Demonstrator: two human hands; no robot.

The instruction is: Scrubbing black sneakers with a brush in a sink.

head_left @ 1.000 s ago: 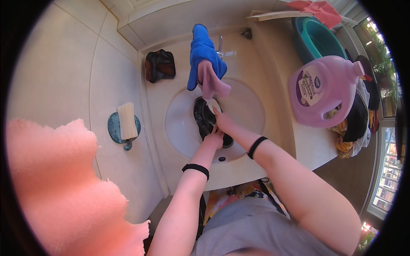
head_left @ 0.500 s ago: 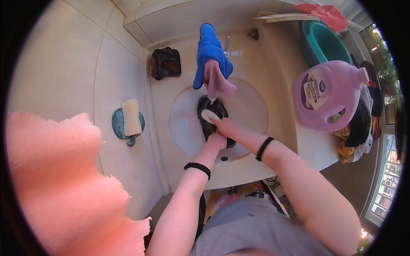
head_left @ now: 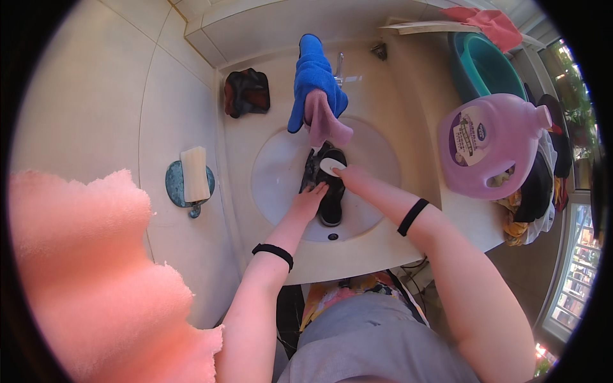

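In the white washbasin [head_left: 268, 191] lies a black shoe [head_left: 331, 203], its toe or heel end toward me. A second dark, wet piece with foam on it, likely the other shoe [head_left: 311, 167], lies against its left side. Fingers of my right hand [head_left: 350, 179] are closed on a white oval scrub brush [head_left: 331, 166], pressed to the black shoe's upper part; its bristles are hidden. My left hand [head_left: 310, 200] rests with fingers stretched out and slightly apart at the shoe's left side, touching it.
Blue and pink cloths [head_left: 317, 83] hang over the metal faucet [head_left: 339, 67]. A dark bundled cloth [head_left: 247, 93] sits at the back left. Left stands a soap dish [head_left: 175, 182] with a pale bar [head_left: 195, 173]. A purple detergent jug [head_left: 495, 147] and green basins [head_left: 488, 67] stand right.
The black shoe has shifted right and separated from the foamy dark piece. My left hand went from curled to stretched fingers, moving left. My right hand moved right and slightly up with the brush.
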